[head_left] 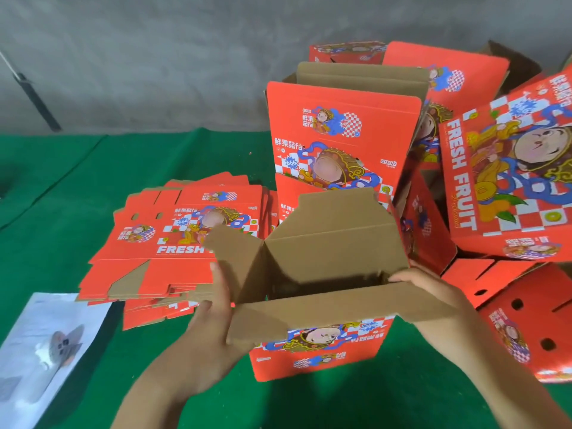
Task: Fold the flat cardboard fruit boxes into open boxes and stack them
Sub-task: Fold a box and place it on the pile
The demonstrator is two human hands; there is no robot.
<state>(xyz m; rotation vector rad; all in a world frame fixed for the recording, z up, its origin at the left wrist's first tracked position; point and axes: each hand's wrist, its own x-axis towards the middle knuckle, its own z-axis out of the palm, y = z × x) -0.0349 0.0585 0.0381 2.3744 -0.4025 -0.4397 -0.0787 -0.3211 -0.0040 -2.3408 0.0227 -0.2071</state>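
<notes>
A half-formed red fruit box (322,345) stands open-topped in front of me, its brown flaps spread outward. My left hand (213,317) presses straight fingers against the box's left flap and corner. My right hand (430,292) holds the near-right flap, fingers curled over its edge. To the left, flat red printed boxes lie in a stack (182,239) on the green cloth (77,187). Behind the open box stands a tall folded box (337,140) with its lid up. Several finished boxes (510,181) are piled at the right, some tilted.
A white printed sheet (46,345) lies at the lower left on the cloth. A grey concrete wall (154,57) runs behind, with a dark rod (34,97) leaning at the left. More red boxes with round holes (526,317) crowd the right edge.
</notes>
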